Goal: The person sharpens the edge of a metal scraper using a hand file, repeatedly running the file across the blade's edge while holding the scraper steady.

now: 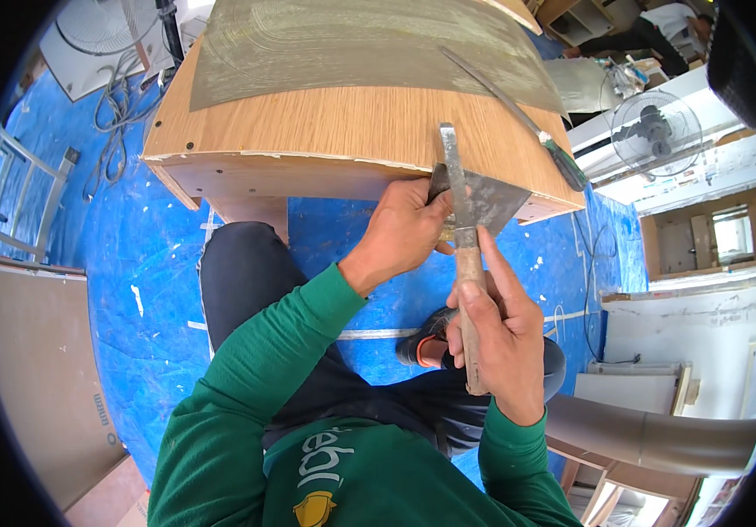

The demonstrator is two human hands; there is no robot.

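My right hand (503, 325) is wrapped round the worn wooden handle of a chisel (470, 263), its index finger stretched along the tool. The narrow metal blade points away from me, over the front edge of a wood-grain cabinet panel (308, 123). Just left of the chisel, my left hand (404, 220) pinches a thin dark grey plate (499, 198) at the panel's edge. The blade crosses in front of this plate, and my fingers hide part of it. Farther right on the panel lies a file (518, 114) with a green and black handle.
A large grey-green sheet (369, 48) with swirled smears covers the panel's far part. Blue sheeting (154, 290) spreads over the floor. Fans (656, 132) stand on both sides, a cable (115, 114) lies at left, and another person (659, 39) is at far right.
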